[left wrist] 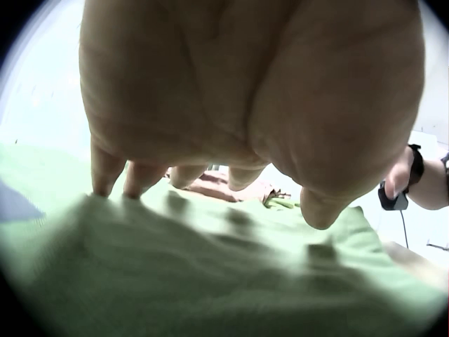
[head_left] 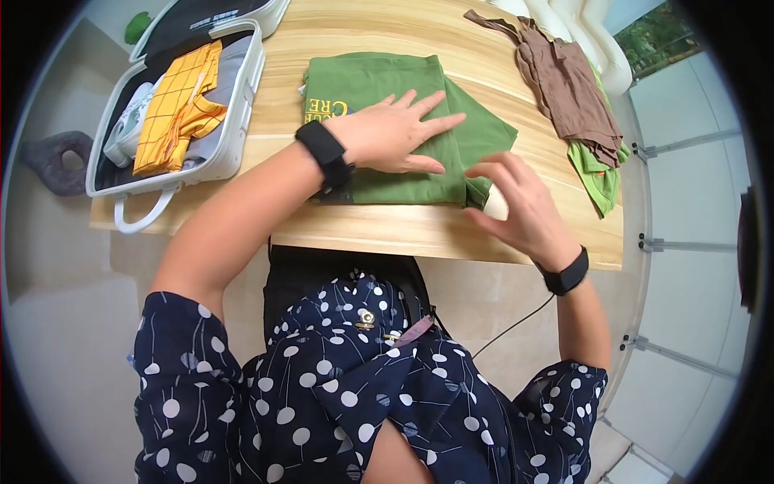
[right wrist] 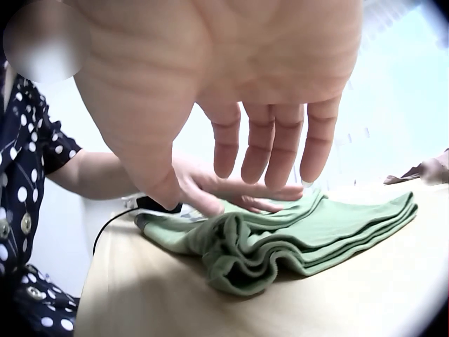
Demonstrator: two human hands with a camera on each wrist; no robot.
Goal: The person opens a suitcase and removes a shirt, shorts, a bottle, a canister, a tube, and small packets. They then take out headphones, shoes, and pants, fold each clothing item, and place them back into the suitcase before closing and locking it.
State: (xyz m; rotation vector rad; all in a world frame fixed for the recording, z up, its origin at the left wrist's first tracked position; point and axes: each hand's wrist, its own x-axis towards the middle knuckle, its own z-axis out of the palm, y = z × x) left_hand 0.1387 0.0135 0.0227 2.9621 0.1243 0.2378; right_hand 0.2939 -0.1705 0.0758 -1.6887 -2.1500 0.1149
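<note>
A green shirt with yellow lettering lies folded on the table, its right part angling out to a corner. The left hand rests on it with fingers spread; in the left wrist view its fingertips touch the green cloth. The right hand is held just beside the shirt's lower right edge, fingers bent loosely and thumb apart, holding nothing. In the right wrist view that hand hovers over the rolled, layered edge of the green cloth.
An open white suitcase at the left holds a yellow checked garment and white shoes. Brown clothing lies over bright green cloth at the table's right. A grey neck pillow is left of the suitcase.
</note>
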